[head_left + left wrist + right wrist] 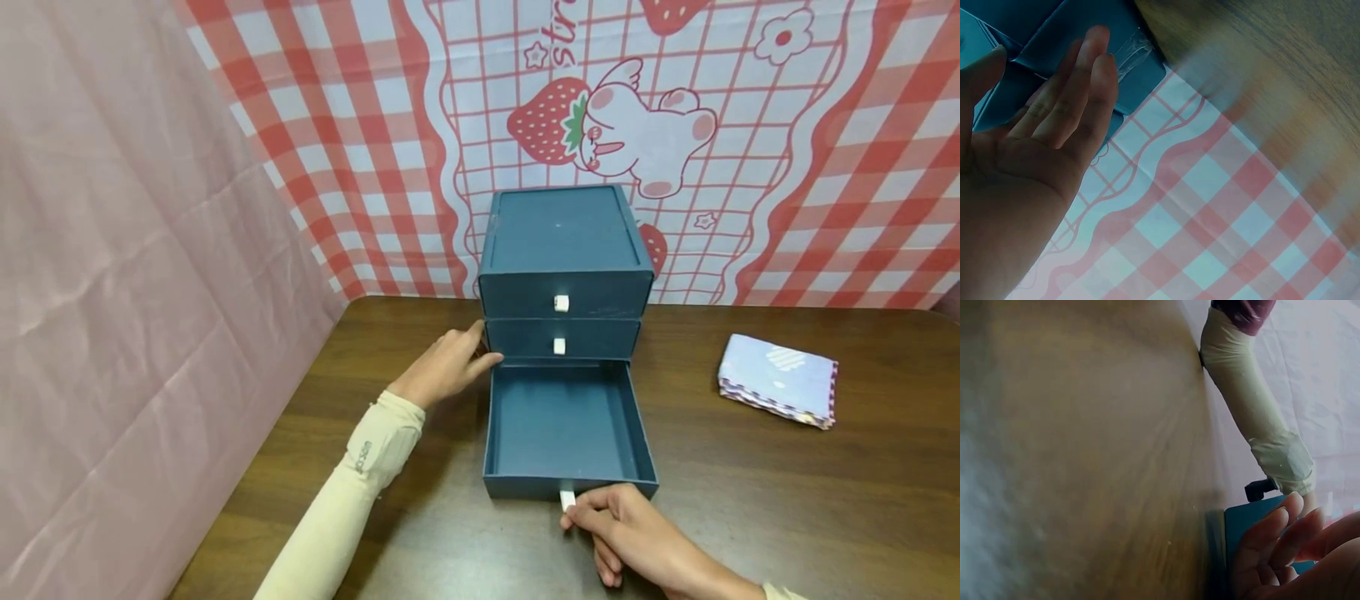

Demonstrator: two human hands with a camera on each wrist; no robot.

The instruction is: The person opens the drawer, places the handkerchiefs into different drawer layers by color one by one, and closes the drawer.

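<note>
A dark blue drawer box (pixel 558 233) with three stacked drawers stands against the back cloth. Its bottom drawer (pixel 558 421) is pulled out towards me, and nothing lies inside it. My right hand (pixel 637 533) pinches the white pull tab (pixel 567 500) on that drawer's front between thumb and fingers. In the right wrist view the fingertips (pixel 1275 531) show, but the tab is hidden. My left hand (pixel 446 364) is at the box's left side, its fingers fairly straight and the thumb near the front edge. The left wrist view shows these fingers (pixel 1072 94) against the blue side.
A folded light-blue cloth (pixel 780 379) with a patterned edge lies to the right on the brown wooden table (pixel 750 492). Behind hangs a red-and-white checked cloth (pixel 360 150) with strawberry prints. A pink curtain (pixel 127 292) borders the left side.
</note>
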